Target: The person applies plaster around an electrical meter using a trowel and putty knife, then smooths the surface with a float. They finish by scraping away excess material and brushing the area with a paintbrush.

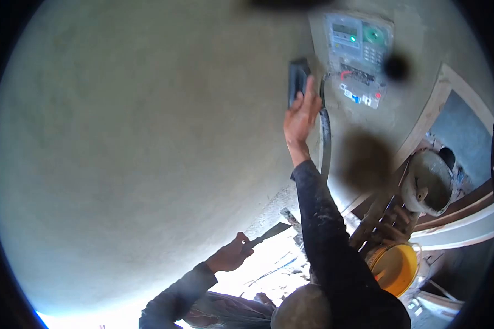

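My right hand point(303, 118) is raised high, its fingers closed around a dark plastering trowel point(297, 82). That trowel lies against or very near the grey plastered wall point(164, 120), just left of a wall-mounted electricity meter point(359, 55). A black cable point(326, 137) runs down beside my right wrist. Lower down, my left hand point(230, 256) is wrapped round the handle of a putty knife point(270, 232). Its blade points up and to the right, in front of the bright ground. The right hand's grip is partly hidden behind its own back.
A yellow bucket point(405, 268) stands at the lower right, below a grey bucket point(443, 204) with a tool in it. Wooden pieces point(387, 227) lie between them. A pale frame point(431, 109) surrounds an opening at right. Dark blurred spots cover parts of the view.
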The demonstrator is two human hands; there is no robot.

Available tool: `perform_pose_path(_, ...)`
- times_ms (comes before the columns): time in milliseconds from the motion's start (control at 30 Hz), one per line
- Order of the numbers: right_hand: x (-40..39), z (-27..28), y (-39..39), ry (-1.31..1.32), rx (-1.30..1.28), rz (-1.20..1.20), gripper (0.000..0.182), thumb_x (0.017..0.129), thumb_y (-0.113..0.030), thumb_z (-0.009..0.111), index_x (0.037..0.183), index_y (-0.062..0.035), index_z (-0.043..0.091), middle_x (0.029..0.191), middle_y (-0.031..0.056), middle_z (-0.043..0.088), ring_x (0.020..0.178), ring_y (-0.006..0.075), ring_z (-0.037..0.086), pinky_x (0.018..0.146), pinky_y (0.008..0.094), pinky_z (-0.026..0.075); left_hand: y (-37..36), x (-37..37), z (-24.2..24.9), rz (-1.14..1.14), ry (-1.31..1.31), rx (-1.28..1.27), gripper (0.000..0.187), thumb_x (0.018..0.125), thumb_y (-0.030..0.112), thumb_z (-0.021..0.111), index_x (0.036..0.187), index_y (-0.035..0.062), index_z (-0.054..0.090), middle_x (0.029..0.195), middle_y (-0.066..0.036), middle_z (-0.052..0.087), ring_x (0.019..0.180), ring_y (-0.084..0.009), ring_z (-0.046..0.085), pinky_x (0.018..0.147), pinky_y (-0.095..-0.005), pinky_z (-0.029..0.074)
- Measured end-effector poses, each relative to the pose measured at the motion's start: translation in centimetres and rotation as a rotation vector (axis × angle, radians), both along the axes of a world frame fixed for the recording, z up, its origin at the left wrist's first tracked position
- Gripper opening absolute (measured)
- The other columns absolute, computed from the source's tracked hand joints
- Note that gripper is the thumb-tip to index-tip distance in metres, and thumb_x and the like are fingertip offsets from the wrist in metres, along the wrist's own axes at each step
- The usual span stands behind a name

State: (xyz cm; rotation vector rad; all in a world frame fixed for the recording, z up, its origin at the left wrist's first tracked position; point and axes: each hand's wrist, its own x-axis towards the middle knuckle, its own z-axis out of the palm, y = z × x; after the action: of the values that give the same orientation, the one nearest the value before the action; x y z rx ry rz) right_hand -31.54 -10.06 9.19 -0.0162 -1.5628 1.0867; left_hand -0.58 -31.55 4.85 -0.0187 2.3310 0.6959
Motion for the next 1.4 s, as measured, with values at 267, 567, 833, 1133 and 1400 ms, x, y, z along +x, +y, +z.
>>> perform_pose_path(267,8.8,-21.8,-1.0,-0.574,-0.307,0.537,0.057,0.098,-0.01,0.058,0.149,0.0012,0.034,0.118,0.0226,0.064,0.098,0.0311,0.069,0.089,0.039,0.053,1.4,-0.6,0.0,-0.056,0.045,0.076,0.036,0.103,0.034,0.056,0.122,0.0058,0.042,0.091,-0.018,0.067,0.078,-0.0314,0.069,0.07,-0.0437,0.052)
perform_pose_path(567,17.1,-10.1,2.6,-0.343,-0.252,0.724,0.042,0.094,-0.001,0.068,0.133,-0.0001,0.053,0.112,0.0081,0.064,0.095,0.0124,0.062,0.078,0.0234,0.055,-0.2,0.8,-0.6,-0.08,0.186,0.028,0.034,0.101,0.028,0.06,0.117,0.0026,0.045,0.09,-0.021,0.066,0.075,-0.0356,0.071,0.065,-0.0466,0.054)
perform_pose_path(833,11.5,-5.8,16.0,-0.211,0.534,-0.192,0.041,0.095,-0.017,0.065,0.133,-0.0063,0.055,0.121,0.0145,0.055,0.105,0.0301,0.054,0.088,0.041,0.042,0.4,0.8,1.8,-0.031,0.096,0.102,0.035,0.1,0.032,0.059,0.115,0.0056,0.042,0.099,-0.023,0.062,0.084,-0.0444,0.067,0.072,-0.0556,0.051)
perform_pose_path(1133,2.8,-5.9,15.2,-0.298,0.934,-0.395,0.051,0.095,-0.02,0.063,0.144,-0.0192,0.051,0.131,0.0057,0.055,0.111,0.0323,0.053,0.091,0.0478,0.039,1.5,0.6,2.6,-0.026,0.101,0.142,0.034,0.1,0.031,0.059,0.114,0.0052,0.043,0.099,-0.022,0.061,0.081,-0.0443,0.067,0.071,-0.0552,0.052)
perform_pose_path(1400,-2.9,-5.5,15.0,-0.137,0.972,-0.447,0.059,0.089,-0.008,0.068,0.143,-0.0232,0.053,0.135,-0.0004,0.052,0.115,0.0278,0.047,0.095,0.045,0.035,1.0,1.0,2.4,-0.036,0.08,0.12,0.033,0.101,0.031,0.059,0.118,0.006,0.045,0.102,-0.02,0.063,0.081,-0.038,0.068,0.071,-0.0497,0.053)
